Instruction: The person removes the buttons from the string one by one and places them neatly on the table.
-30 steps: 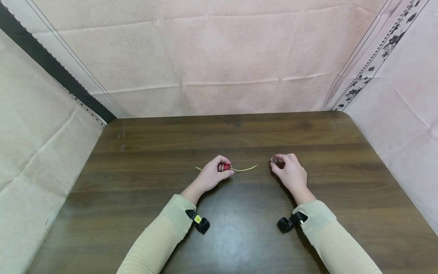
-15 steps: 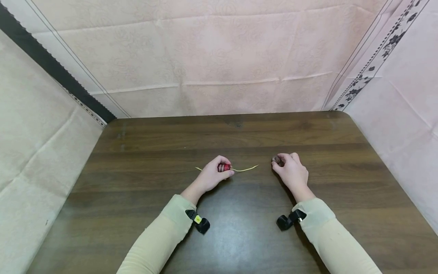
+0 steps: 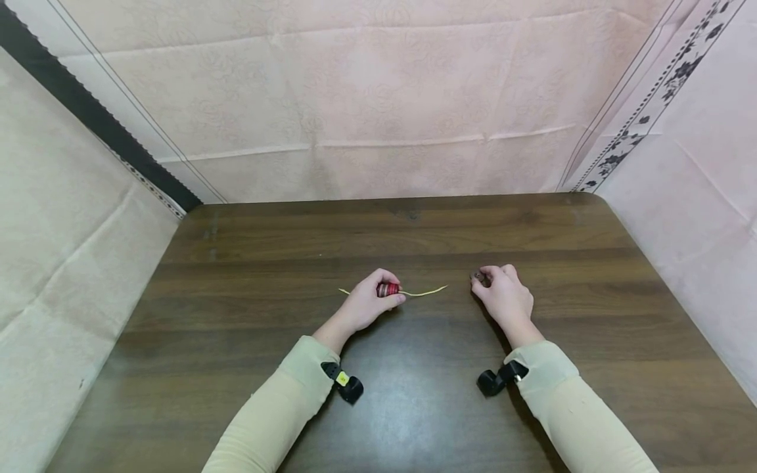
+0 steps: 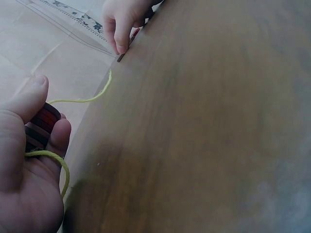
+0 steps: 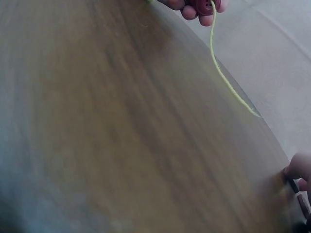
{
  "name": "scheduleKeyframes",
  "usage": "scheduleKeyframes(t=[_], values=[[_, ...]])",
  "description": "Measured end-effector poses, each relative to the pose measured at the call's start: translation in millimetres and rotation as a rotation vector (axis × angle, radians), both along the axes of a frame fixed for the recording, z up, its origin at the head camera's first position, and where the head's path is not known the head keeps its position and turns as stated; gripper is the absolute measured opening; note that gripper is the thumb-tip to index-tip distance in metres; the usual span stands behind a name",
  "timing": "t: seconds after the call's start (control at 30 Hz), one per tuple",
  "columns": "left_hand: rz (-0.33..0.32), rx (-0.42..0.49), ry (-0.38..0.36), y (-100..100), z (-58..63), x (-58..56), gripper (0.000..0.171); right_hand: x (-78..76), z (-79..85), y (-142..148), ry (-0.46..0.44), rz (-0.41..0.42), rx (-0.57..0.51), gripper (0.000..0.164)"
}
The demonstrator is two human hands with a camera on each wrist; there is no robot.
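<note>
My left hand (image 3: 368, 303) grips a stack of red and dark buttons (image 3: 388, 290) between thumb and fingers, slightly above the table. Yellow string (image 3: 422, 293) runs through the stack and sticks out on both sides. In the right wrist view, the string comes out of a hole in the red end button (image 5: 204, 6). My right hand (image 3: 505, 299) pinches brown button-like discs (image 3: 477, 276), to the right of the string's loose end and apart from it. The left wrist view shows one such disc (image 4: 120, 57) edge-on, with a reddish edge behind it. Fingers partly hide these discs.
A brown wooden table (image 3: 284, 249) lies under both hands. Pale patterned cloth (image 3: 378, 98) hangs behind it and at both sides. Each wrist carries a small black camera (image 3: 350, 389).
My right hand has shifted slightly to the right with its brown discs, which now look more edge-on. My left hand and the string stay almost still.
</note>
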State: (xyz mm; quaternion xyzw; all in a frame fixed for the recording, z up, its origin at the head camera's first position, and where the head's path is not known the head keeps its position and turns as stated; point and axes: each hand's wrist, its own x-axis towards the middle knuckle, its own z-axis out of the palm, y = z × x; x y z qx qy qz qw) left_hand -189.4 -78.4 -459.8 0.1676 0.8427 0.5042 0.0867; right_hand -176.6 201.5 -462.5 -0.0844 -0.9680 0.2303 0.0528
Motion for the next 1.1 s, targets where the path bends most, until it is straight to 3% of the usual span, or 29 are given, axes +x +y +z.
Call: scheduleKeyframes(t=[0.23,0.67,1.1], values=[[-0.003,0.015,-0.017,-0.4,0.8,1.1,0.028,3.6,-3.6,-4.3,0.087,0.015,-0.050,0.038],[0.013,0.011,-0.022,-0.9,2.2,0.1,0.030,9.5,-5.4,-44.5,0.275,0.214,-0.122,0.030],[0.010,0.009,-0.016,-0.5,2.6,0.1,0.031,10.9,-6.7,-57.8,0.282,0.422,-0.231,0.032]])
